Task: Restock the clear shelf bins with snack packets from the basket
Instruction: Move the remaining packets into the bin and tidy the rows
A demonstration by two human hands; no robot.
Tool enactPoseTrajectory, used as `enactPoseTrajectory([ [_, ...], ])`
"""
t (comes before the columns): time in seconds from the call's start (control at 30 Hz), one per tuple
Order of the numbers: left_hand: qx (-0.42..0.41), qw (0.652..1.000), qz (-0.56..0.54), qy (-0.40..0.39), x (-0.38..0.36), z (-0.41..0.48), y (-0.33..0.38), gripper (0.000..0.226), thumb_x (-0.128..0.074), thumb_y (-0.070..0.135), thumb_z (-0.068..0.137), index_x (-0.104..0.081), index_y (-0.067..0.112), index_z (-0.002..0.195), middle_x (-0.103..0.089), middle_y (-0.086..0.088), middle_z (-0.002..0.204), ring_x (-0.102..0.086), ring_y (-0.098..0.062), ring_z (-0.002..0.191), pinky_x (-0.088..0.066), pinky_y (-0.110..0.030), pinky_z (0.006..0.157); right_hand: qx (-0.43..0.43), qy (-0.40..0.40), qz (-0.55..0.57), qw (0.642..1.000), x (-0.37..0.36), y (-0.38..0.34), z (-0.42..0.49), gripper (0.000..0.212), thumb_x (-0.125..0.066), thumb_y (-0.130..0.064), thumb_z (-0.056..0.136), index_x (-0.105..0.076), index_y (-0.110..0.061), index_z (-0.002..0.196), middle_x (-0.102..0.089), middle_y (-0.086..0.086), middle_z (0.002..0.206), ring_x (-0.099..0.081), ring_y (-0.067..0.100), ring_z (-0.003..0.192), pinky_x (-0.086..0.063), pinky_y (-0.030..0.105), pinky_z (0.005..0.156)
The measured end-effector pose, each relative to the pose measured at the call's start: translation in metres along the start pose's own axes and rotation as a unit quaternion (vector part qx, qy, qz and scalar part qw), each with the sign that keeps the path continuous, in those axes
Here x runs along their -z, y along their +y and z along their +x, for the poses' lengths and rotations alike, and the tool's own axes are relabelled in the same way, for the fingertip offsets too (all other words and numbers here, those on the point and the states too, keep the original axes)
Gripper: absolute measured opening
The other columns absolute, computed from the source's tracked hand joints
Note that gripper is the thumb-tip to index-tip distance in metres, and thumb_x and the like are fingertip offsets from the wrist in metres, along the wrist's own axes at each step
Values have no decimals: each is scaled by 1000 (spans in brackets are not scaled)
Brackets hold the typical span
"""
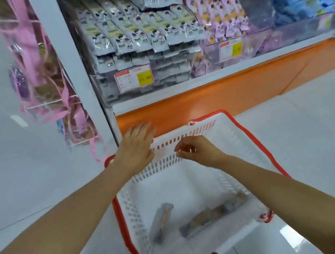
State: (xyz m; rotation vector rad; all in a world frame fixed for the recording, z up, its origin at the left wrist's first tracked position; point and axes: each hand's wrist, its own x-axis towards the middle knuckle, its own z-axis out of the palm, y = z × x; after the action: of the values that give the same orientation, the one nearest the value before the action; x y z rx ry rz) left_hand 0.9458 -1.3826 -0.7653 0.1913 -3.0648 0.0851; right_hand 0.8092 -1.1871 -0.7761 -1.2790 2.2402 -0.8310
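Basket [235, 140] far edge: left hand [137, 148] spread flat at left corner, right hand [195, 151] loosely curled, empty; snack packets [204, 218] inside

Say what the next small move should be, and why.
Probably lower the right hand into the basket and pick up a snack packet. Both hands are empty near its far wall, the left hand flat-fingered, while a few packets lie blurred on the basket floor.
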Motion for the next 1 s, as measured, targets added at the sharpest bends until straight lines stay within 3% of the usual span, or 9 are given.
enactPoseTrajectory([
  [0.1, 7, 1000, -8, -26, -23, -16, -6, 73, -72, 26, 80, -44, 8, 145, -47, -16, 147, -46, -35, 133, -32, -50, 112, -21, -90, -2, 996, -51, 25, -5, 12, -72, -27, 87, -71, -20, 98, -67, -5, 87, -57, 2, 70, -44, 15, 67],
  [0.27, 16, 999, -35, -29, -45, -28, -13, 72, -44, 30, 99, -5, 17, 157, -20, -8, 162, -24, -26, 147, -18, -42, 120, -17, -240, -44, 970, -116, 45, -3, 26, -68, -32, 90, -66, -22, 113, -62, -1, 107, -59, 11, 89, -45, 22, 78],
  [0.43, 21, 999, -40, -24, -50, -28, -11, 73, -40, 34, 100, 2, 19, 157, -13, -5, 164, -19, -25, 149, -15, -42, 122, 16, -346, -136, 928, -162, 54, -7, 44, -69, -28, 87, -56, -25, 129, -49, 3, 130, -46, 20, 117, -40, 35, 99],
  [0.5, 21, 999, -38, -18, -51, -29, -12, 73, -41, 33, 99, 1, 18, 157, -15, -6, 163, -21, -25, 148, -16, -41, 122, 48, -360, -171, 916, -173, 58, -12, 43, -70, -24, 85, -58, -21, 126, -47, 6, 129, -45, 23, 117, -41, 37, 95],
  [0.6, 20, 999, -35, -15, -52, -30, -13, 73, -41, 34, 99, 1, 18, 157, -17, -6, 163, -22, -25, 148, -17, -41, 122, 103, -326, -226, 912, -181, 62, -21, 25, -62, -21, 90, -61, -13, 113, -49, 10, 121, -48, 29, 108, -37, 35, 77],
  [0.67, 20, 999, -35, -15, -51, -29, -12, 72, -40, 33, 99, 0, 18, 157, -17, -6, 163, -22, -25, 148, -18, -42, 122, 116, -302, -228, 918, -182, 64, -23, 20, -57, -21, 92, -62, -11, 109, -51, 11, 118, -49, 30, 105, -33, 32, 73],
  [0.83, 28, 998, -38, -29, -49, -29, -11, 72, -41, 34, 101, 1, 19, 157, -14, -5, 164, -19, -24, 149, -16, -41, 122, 68, -296, -157, 940, -163, 66, -14, 29, -68, -20, 84, -62, -17, 112, -55, 1, 116, -47, 18, 105, -41, 27, 83],
  [1.0, 32, 998, -40, -34, -47, -29, -10, 71, -41, 33, 100, 1, 20, 157, -15, -5, 163, -20, -24, 148, -18, -43, 122, 6, -181, -71, 981, -130, 62, -4, 33, -73, -18, 81, -64, -22, 113, -63, -4, 111, -51, 13, 101, -44, 25, 84],
])
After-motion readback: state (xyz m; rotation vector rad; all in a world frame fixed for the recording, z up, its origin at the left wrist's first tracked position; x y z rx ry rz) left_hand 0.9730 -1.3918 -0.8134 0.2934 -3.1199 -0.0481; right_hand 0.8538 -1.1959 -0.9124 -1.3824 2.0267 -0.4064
